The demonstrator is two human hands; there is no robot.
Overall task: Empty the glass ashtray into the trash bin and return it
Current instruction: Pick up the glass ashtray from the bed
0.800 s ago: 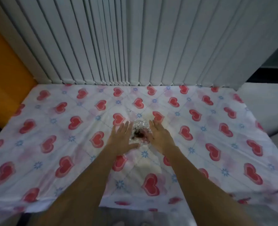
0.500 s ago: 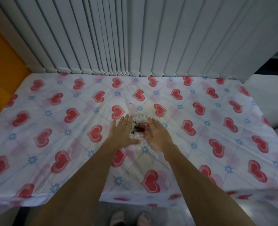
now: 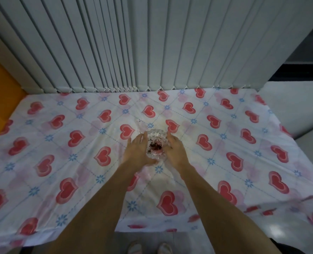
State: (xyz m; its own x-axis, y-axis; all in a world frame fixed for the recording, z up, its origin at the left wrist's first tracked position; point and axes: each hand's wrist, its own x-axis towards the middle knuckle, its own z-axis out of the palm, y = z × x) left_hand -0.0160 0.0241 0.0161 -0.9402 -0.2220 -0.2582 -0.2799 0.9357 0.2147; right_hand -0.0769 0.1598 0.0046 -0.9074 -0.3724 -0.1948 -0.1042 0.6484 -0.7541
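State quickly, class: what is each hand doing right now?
Left hand: open, fingers extended, palm cupped against the left side of the glass ashtray.
Right hand: open, cupped against the ashtray's right side.
Whether the ashtray is lifted cannot be told.

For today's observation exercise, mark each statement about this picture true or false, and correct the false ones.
1. Both hands flank the glass ashtray. True: left hand and right hand are at its sides.
2. The ashtray is empty. False: dark debris lies inside.
3. The tablecloth is plain blue. False: white with red hearts.
4. Vertical blinds hang behind the table. True.
5. A trash bin stands on the table. False: none is visible.
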